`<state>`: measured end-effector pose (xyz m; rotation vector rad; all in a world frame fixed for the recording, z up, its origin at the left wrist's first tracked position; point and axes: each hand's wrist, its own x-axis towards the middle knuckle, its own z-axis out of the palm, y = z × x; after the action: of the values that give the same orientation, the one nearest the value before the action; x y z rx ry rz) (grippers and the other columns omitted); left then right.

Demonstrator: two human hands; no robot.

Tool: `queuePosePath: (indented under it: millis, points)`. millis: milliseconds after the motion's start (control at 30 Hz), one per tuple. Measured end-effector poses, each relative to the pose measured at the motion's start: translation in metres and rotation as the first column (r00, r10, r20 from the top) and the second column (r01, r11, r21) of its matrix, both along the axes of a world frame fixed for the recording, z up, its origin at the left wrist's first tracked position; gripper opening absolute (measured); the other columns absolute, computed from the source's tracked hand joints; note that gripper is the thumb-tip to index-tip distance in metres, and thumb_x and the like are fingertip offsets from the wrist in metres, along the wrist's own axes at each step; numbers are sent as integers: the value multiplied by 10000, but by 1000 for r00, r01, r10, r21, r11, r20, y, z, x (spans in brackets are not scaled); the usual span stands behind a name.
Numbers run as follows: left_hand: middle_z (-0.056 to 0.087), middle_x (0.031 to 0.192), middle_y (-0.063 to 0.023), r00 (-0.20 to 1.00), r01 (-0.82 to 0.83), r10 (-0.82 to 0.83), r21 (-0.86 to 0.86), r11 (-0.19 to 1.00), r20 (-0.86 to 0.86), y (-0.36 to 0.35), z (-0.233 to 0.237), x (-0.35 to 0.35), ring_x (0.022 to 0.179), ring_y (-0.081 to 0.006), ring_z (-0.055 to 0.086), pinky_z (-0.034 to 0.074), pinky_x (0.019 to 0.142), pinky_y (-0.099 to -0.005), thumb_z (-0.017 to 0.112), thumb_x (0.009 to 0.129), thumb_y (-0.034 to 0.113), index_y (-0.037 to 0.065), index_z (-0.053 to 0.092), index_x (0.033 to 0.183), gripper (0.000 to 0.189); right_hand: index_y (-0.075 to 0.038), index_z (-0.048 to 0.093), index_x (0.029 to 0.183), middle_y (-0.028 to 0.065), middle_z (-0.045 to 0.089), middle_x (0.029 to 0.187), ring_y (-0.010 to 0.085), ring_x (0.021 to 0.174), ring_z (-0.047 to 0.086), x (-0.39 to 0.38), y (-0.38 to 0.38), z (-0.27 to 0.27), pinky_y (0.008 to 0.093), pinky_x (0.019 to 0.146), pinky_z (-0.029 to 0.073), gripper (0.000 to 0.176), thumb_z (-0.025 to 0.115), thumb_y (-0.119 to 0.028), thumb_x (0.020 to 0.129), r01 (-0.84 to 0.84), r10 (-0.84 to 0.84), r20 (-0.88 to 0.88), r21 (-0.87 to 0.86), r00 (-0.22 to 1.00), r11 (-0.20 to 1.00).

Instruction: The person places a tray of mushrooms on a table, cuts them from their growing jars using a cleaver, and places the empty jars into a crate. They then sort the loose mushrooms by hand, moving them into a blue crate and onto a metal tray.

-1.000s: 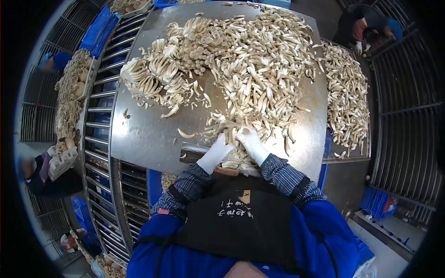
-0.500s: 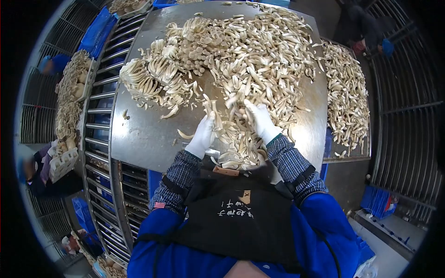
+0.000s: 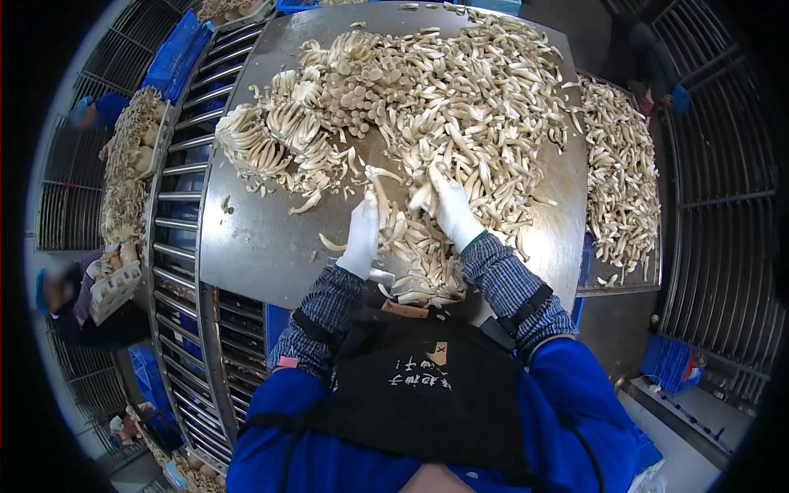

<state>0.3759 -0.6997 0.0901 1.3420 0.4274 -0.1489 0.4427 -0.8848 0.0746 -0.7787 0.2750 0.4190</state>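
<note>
Flanking loose mushroom stems (image 3: 411,246) lying lengthwise between them, the right hand (image 3: 450,207), nearer the heap (image 3: 460,90) ahead, clutches some; the left hand (image 3: 362,233) has a grip I cannot tell.

- Left hand (image 3: 362,234), right hand (image 3: 450,209): white knitted cloth gloves, matt and finely textured.
- Sleeves (image 3: 501,283), behind both hands: checked woven cloth, matt.
- Jacket (image 3: 575,403): blue cloth, smooth, with a faint sheen.
- Apron (image 3: 419,394): black matt cloth with pale printed characters.
- Table (image 3: 255,238), under both hands: sheet metal, grey and smooth, with a dull brushed sheen.
- Mushrooms (image 3: 460,99), heaped ahead of and between the hands: pale cream, with smooth matt stems and caps.
- Rollers (image 3: 177,205), left of the left hand: bare metal bars, smooth and lightly glossy.
- Crate (image 3: 173,53), far left of the left hand: blue plastic, smooth.
- Racks (image 3: 723,205), right of the right hand: dark metal wire.
</note>
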Motion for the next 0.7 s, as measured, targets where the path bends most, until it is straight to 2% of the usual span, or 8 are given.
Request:
queuePosePath:
  millis: [67,133,233,367,500,600,633,700]
  points:
    - [651,907,-48,1000,11,-11,115,993,-6,17,-25,9,787,-91,593,513,695,-261,563,1004,206,21,624,1148,243,11,571,1245,115,701,863,165,715,658,1,-1,5,300,635,551,384,642,-261,983,-44,37,57,139,998,989]
    - [643,957,-63,985,58,-18,229,972,-172,19,3,12,833,-100,614,526,684,-242,564,994,152,25,593,1227,267,13,561,1219,151,652,1043,268,911,631,-7,3,28,391,808,526,416,677,-256,925,130,55,349,-486,936,864]
    - [627,1024,-40,984,-177,172,105,979,50,28,-5,22,910,-125,634,543,783,-266,616,957,96,76,550,1293,343,-12,564,1110,157,586,1007,310,806,580,-13,13,26,446,797,496,419,748,-134,754,695,444,713,-678,542,240]
    - [621,1128,-50,991,-132,135,135,982,-17,51,-3,26,969,-153,644,554,810,-315,650,949,93,61,534,1310,380,-46,584,1177,184,612,1029,361,1024,607,-46,28,-41,474,903,483,436,705,-151,771,731,903,425,-636,64,247]
    - [623,1173,-88,951,-309,310,71,948,-2,61,-18,14,987,-150,640,578,794,-292,633,968,93,18,590,1280,323,-50,584,1256,196,641,1114,367,1076,626,-39,33,-48,452,937,491,447,665,-167,832,305,928,134,-952,348,23]
    - [589,1267,-139,968,-249,249,-12,968,-31,40,-30,-7,1065,-212,624,571,867,-322,581,1019,205,16,502,1388,422,-54,543,1362,222,640,1226,431,1108,619,-50,38,-37,474,948,504,494,634,-277,931,193,453,328,-928,829,319]
    - [581,1299,-147,982,-151,142,-68,986,-128,27,-16,-16,1101,-214,617,568,896,-342,553,1036,243,18,482,1408,440,-42,523,1386,263,633,1242,420,1124,629,-59,41,-33,485,953,507,531,615,-355,967,-76,315,114,-843,942,533]
    - [576,1331,-150,967,73,-131,255,964,217,7,-51,-35,1161,-206,599,546,930,-342,513,1056,296,30,490,1411,444,-5,507,1405,236,543,1414,363,1301,535,-69,38,-32,412,1083,444,453,537,-266,1036,-28,647,215,-939,732,343]
